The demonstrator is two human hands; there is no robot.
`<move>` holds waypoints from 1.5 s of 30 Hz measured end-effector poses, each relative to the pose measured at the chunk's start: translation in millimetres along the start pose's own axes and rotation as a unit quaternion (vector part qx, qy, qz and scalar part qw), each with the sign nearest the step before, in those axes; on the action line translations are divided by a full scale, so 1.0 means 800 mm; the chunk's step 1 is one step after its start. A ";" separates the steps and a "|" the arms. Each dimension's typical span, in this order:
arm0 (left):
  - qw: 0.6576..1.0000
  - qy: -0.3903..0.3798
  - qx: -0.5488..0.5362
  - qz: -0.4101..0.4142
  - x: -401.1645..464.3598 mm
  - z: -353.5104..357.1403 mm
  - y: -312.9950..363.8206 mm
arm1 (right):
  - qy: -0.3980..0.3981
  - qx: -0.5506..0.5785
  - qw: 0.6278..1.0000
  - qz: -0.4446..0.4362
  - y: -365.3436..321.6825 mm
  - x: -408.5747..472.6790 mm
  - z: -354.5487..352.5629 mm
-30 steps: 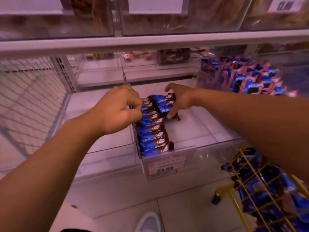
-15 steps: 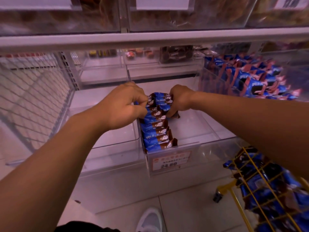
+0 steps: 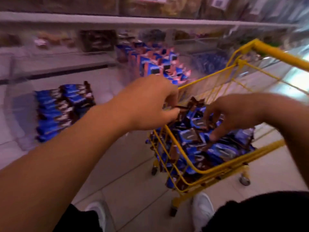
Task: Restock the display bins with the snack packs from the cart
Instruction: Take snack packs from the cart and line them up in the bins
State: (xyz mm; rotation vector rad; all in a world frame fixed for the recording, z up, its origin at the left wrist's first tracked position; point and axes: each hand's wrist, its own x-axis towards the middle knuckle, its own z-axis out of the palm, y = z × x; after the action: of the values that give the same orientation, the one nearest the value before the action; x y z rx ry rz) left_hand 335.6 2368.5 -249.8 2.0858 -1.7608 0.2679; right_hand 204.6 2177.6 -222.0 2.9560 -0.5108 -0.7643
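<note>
Both hands over the yellow wire cart (image 3: 197, 169), which is heaped w/ blue-and-brown snack packs (image 3: 217, 153). Frame is motion-blurred, so fine detail is soft.

Left hand (image 3: 150, 104) is above the cart's far-left corner, by the rim. Fingers curled down, thumb out toward the right; a dark brown pack end (image 3: 182, 113) sits right at the thumb tip and under the curled fingers. Looks like a pinch on that pack, but blur means can't tell for sure.

Right hand (image 3: 234, 114) hangs over the middle of the heap, fingers spread and bent downward, claw-like. Fingertips (image 3: 213, 137) touch or nearly touch the top packs; one blue pack (image 3: 198, 123) lies just under the fingers, between index and thumb. Grip not closed as far as I can see; whether anything is actually held, can't tell.

Packs fill the cart up to about rim level, some poking through the wire on the near-left side.

On the shelf at left, a row of the same packs (image 3: 61, 109) stands in a clear display bin (image 3: 18, 114), well apart from both hands. Another bin of blue/pink packs (image 3: 158, 67) sits behind the left hand, near the cart's far edge. White shoes (image 3: 203, 210) on tiled floor (image 3: 133, 173) below the cart.
</note>
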 end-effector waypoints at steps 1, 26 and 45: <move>0.999 -0.048 0.013 0.006 0.018 0.019 0.011 | -0.041 -0.002 0.999 0.022 0.013 0.001 0.020; 0.936 -0.306 0.012 -0.173 0.101 0.131 0.002 | -0.134 0.040 0.990 -0.006 0.082 0.047 0.080; 0.817 -0.132 -0.456 -0.327 0.074 0.086 -0.003 | 0.076 0.185 0.973 -0.116 0.080 0.065 0.061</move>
State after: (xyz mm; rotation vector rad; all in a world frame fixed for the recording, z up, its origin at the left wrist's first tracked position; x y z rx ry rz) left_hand 341.8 2287.0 -288.9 1.8226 -0.8406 -0.9203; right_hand 204.8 2101.9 -281.2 3.4318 -0.3324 -0.4946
